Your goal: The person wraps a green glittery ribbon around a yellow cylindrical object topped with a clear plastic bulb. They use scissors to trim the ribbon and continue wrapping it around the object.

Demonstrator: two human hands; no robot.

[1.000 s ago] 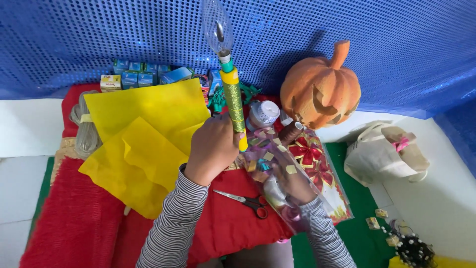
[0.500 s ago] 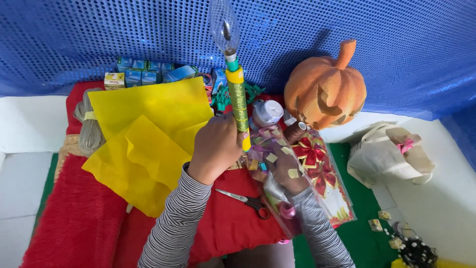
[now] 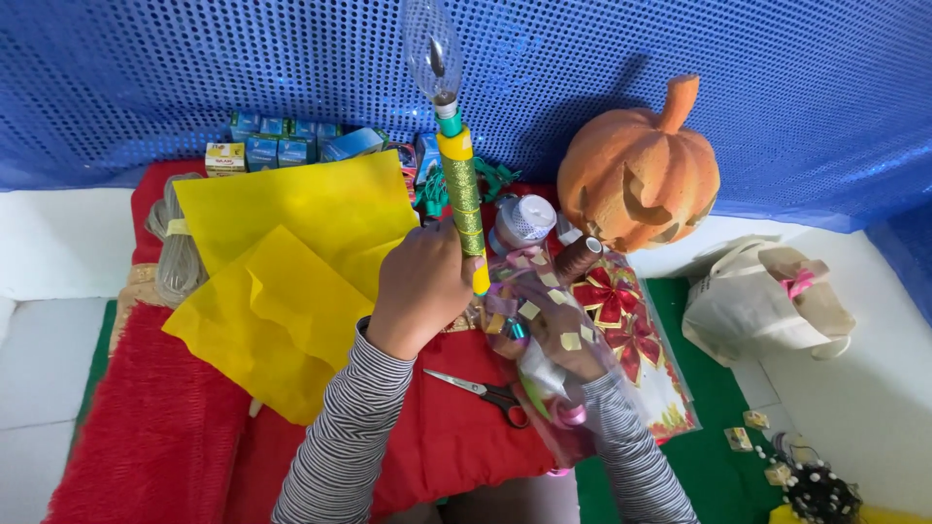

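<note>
My left hand (image 3: 419, 287) grips a long wand-like stick (image 3: 462, 199), yellow with a green glitter band, held upright with a clear bulb-shaped tip (image 3: 433, 44) at the top. My right hand (image 3: 563, 337) is inside a clear plastic bag (image 3: 544, 388) that holds small ribbons and bits, with pale square stickers on its surface. Both arms wear striped sleeves. Red-handled scissors (image 3: 485, 392) lie on the red cloth (image 3: 155, 427) just below my hands.
Yellow tissue sheets (image 3: 282, 262) lie left. An orange carved pumpkin (image 3: 636, 175) stands right of centre, with ribbon spools (image 3: 527, 219) beside it. Small boxes (image 3: 277, 147) line the blue sequin backdrop. A cream cloth bag (image 3: 767, 301) sits right; coiled cord (image 3: 175, 252) lies left.
The view has shifted slightly; the stick stays upright in my left hand. My right hand has pushed a little deeper into the plastic bag.
</note>
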